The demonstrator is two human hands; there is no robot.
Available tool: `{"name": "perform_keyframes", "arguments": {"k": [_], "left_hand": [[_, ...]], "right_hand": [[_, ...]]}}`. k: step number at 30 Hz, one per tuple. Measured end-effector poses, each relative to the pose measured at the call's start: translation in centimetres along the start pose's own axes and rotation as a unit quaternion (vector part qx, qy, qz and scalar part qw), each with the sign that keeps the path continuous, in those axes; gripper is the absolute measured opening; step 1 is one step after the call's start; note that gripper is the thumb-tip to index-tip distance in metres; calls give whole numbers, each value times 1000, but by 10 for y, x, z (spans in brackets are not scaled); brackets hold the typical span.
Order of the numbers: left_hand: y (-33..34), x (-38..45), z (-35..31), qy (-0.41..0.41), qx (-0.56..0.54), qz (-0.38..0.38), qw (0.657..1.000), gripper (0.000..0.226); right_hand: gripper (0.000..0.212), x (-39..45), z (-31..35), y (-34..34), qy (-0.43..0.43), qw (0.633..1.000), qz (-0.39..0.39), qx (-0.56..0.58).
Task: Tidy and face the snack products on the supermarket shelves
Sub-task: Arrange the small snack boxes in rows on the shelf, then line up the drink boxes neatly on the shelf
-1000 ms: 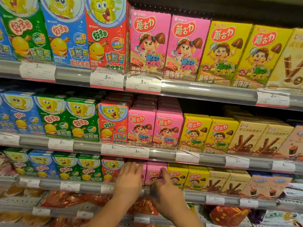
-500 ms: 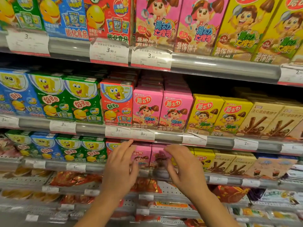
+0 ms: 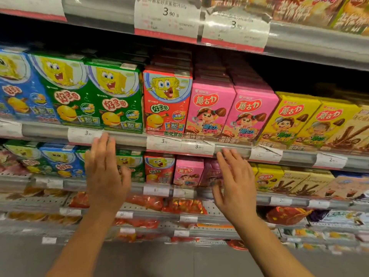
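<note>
Rows of snack boxes fill the shelves. On the middle shelf stand green boxes (image 3: 115, 96), a red box (image 3: 166, 102), two pink boxes (image 3: 211, 110) and yellow boxes (image 3: 289, 120). Below sit smaller red (image 3: 158, 168) and pink boxes (image 3: 187, 172). My left hand (image 3: 104, 174) is raised with straight fingers in front of the small green boxes, fingertips near the middle shelf rail (image 3: 127, 136). My right hand (image 3: 234, 182) is raised, fingers spread, covering a second small pink box. Neither hand holds anything.
Price tags (image 3: 165, 19) hang along each shelf rail. Brown stick-biscuit boxes (image 3: 299, 184) stand at the right. Red and orange snack bags (image 3: 179, 204) lie on lower perforated shelves. Grey floor shows at the bottom.
Both hands let go of the small pink boxes on the lower shelf and rose, spreading apart with fingers straightened. The camera moved closer and tilted down.
</note>
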State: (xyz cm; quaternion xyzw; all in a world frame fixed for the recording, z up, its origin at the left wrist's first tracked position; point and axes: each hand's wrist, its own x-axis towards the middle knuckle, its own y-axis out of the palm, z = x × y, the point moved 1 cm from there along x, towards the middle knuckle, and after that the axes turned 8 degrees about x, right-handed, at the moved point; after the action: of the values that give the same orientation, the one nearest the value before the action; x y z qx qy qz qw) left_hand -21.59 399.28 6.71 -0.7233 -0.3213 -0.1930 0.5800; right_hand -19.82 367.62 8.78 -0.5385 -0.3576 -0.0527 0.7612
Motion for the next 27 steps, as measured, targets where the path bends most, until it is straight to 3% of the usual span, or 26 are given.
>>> {"name": "perform_keyframes", "arguments": {"k": [3, 7, 13, 18, 21, 24, 27], "left_hand": [[4, -1, 3, 11, 8, 14, 1000, 76], [3, -4, -3, 6, 19, 26, 999, 80], [-18, -5, -10, -9, 74, 130, 989, 100], [-43, 10, -10, -5, 131, 257, 957, 112], [-65, 15, -9, 24, 131, 289, 948, 109], [-78, 20, -11, 38, 134, 293, 946, 106], [-79, 24, -8, 52, 144, 314, 937, 108]], "right_hand": [[75, 1, 9, 8, 20, 999, -36, 3], [75, 0, 17, 7, 38, 999, -23, 6], [79, -3, 13, 9, 47, 998, -12, 42], [65, 14, 50, 8, 139, 970, -84, 180], [71, 27, 97, 12, 81, 968, -57, 229], [78, 36, 131, 23, 2, 978, 1, 208], [84, 41, 138, 35, 2, 984, 16, 176]]}}
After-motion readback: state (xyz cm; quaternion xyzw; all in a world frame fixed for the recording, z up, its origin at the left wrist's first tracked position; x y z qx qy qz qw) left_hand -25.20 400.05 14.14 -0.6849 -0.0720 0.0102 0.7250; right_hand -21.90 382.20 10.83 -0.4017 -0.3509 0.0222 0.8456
